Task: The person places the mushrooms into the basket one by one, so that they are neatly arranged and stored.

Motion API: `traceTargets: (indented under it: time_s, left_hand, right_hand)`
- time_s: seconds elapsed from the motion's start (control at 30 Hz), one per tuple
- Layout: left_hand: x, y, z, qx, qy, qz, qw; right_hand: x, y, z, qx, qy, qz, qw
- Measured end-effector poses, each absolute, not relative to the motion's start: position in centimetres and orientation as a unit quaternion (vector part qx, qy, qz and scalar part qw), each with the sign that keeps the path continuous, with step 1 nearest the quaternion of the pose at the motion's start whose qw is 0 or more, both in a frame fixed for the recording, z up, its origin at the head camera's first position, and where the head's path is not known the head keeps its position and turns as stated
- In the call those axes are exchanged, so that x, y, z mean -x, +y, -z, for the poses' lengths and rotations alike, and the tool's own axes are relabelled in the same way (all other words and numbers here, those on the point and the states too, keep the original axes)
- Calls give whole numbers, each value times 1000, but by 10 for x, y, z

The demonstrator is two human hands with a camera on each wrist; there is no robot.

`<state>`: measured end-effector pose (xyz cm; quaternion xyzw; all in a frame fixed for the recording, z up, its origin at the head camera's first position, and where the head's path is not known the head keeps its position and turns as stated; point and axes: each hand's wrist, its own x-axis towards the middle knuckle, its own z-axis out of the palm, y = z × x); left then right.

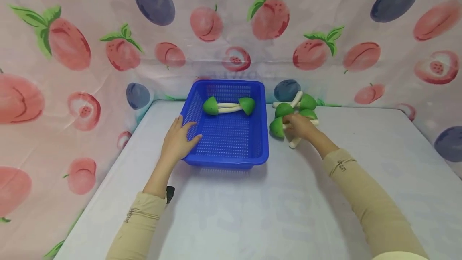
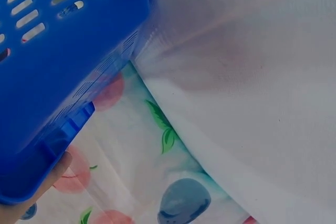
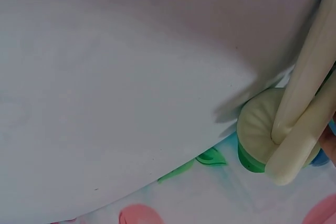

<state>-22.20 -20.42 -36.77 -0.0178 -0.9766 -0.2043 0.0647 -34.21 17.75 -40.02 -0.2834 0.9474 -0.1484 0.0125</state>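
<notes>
My left hand (image 1: 177, 141) rests at the left rim of a blue plastic basket (image 1: 261, 139), fingers spread and nearly straight, thumb reaching over the inside. Two toy mushrooms with green caps (image 1: 211, 106) and white stems lie in the far part of the basket. To the basket's right, my right hand (image 1: 298, 126) pinches a green-capped toy mushroom (image 1: 276, 128) by its stem near the cap. Several more mushrooms (image 1: 308, 102) lie in a pile around that hand, partly hidden by it. The right wrist view shows a mushroom's pale gilled underside (image 3: 257, 124) and stems close up.
A white-covered table (image 1: 223, 216) bears the basket and the pile. Behind it and at the left hangs a fruit-printed cloth (image 1: 216, 59), meeting the table's back edge close behind the basket and mushrooms.
</notes>
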Motion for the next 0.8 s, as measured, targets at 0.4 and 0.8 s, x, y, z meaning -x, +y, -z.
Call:
traceTargets:
  time_s: [0.4,0.8]
  left_hand:
    - [223,-203,366,12,-977,203,63]
    - [220,-203,367,12,-977,206,63]
  right_hand:
    - [345,177,395,285,947,147,19]
    - [344,180,391,288,942,173,10]
